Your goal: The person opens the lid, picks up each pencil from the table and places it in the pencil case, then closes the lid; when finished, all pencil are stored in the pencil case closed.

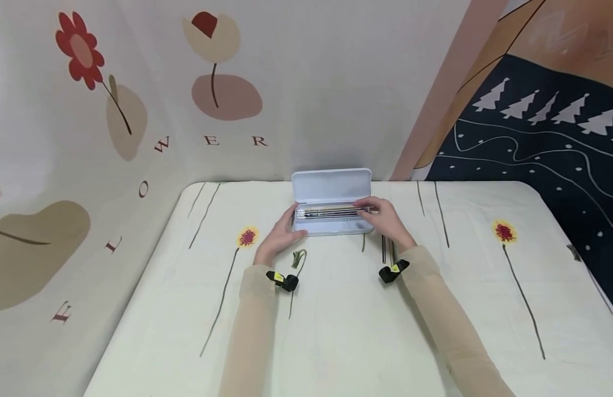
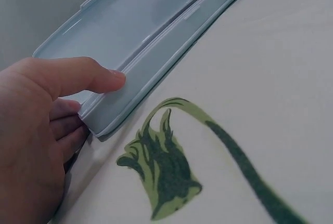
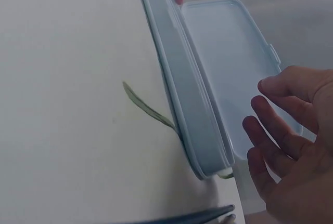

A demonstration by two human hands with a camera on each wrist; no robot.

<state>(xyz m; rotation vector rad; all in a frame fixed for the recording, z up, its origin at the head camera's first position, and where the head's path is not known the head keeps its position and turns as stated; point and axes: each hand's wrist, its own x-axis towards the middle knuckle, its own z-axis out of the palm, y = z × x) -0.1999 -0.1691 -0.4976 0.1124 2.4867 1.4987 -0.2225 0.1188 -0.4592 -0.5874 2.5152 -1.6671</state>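
A light blue pencil case point(image 1: 331, 226) lies on the table with its lid point(image 1: 331, 186) raised at the back. Inside it is a row of slim pencils point(image 1: 326, 212), hidden by the case wall in both wrist views. My left hand point(image 1: 283, 234) holds the left end of the case, the thumb point(image 2: 106, 80) on its front wall and the fingers around the end. Above the right end, near the pencils' ends, is my right hand point(image 1: 386, 219). Its loosely bent fingers point(image 3: 268, 135) show nothing between them in the right wrist view.
Several more pencils point(image 1: 383, 249) lie on the table beside my right wrist, partly hidden by it. A white cloth point(image 1: 336, 331) printed with flowers covers the table. Behind the case rises a pale printed curtain point(image 1: 326, 110); a dark patterned one point(image 1: 534, 149) hangs at the right.
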